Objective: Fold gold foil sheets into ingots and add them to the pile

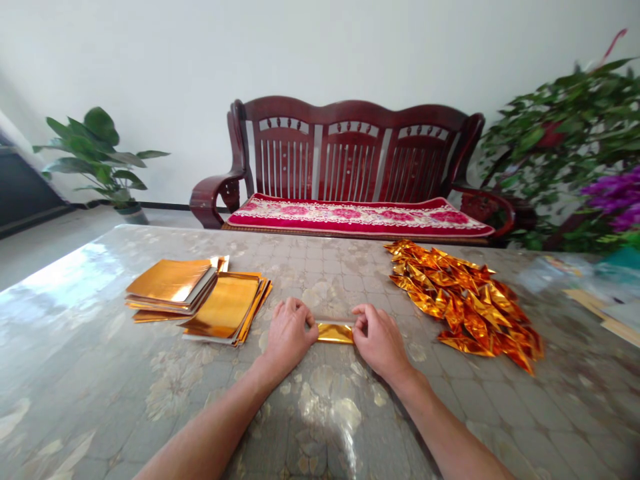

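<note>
A narrow folded sheet of gold foil paper (335, 333) lies between my hands at the middle of the table. My left hand (290, 331) pinches its left end between thumb and fingers. At the other end, my right hand (379, 339) grips the paper the same way, fingers curled. To the left of my hands is a stack of flat gold foil sheets (227, 303), with a second stack (167, 280) partly overlapping it. Off to the right is a heap of folded, pointed gold foil pieces (465, 300).
The table (200, 413) has a patterned, shiny cover. Clear plastic bags (555, 273) and tan strips (595, 310) lie at its right edge. Behind stands a dark red wooden bench (350, 153) with a red floral cushion (360, 217). Potted plants (103, 157) flank it.
</note>
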Demonstrator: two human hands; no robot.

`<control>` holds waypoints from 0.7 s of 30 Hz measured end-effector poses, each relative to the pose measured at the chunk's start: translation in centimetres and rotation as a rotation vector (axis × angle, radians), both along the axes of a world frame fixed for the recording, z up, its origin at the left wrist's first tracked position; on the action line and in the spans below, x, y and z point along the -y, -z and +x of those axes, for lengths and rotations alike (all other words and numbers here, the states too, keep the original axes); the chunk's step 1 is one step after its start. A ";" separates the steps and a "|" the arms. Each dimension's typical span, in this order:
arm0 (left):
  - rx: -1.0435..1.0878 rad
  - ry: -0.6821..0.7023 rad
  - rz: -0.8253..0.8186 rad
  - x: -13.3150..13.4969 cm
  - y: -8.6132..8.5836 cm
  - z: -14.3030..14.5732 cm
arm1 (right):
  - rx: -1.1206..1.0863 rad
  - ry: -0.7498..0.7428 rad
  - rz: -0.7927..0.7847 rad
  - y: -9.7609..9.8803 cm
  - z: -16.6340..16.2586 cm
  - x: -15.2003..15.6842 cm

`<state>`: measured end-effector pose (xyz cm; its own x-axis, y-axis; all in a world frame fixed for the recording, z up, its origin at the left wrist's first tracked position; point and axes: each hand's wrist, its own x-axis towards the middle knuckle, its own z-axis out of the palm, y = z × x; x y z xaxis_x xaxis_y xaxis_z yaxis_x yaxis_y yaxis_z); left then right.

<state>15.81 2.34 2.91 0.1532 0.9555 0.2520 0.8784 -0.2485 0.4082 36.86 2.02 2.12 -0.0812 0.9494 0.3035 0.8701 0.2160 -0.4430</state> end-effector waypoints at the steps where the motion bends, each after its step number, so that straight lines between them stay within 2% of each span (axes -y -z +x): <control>1: -0.009 -0.005 -0.002 0.1 0.0 0.0 | 0.000 -0.002 -0.001 0.0 0.0 0.0; 4: -0.053 0.005 0.010 0.3 -0.2 0.0 | 0.000 -0.003 0.000 0.1 0.1 0.1; 10: -0.214 0.127 0.056 0.8 -0.9 0.7 | 0.048 -0.019 0.052 -0.3 -0.1 0.5; 13: -0.211 0.239 0.055 1.0 -1.0 1.0 | 0.104 -0.047 0.078 -0.7 -0.3 0.8; 18: -0.168 0.507 0.034 1.3 -1.1 0.9 | 0.195 -0.110 0.093 -1.2 -0.6 1.3; 21: -0.210 0.555 0.029 1.7 -1.4 0.8 | 0.226 -0.156 0.101 -1.3 -0.5 1.4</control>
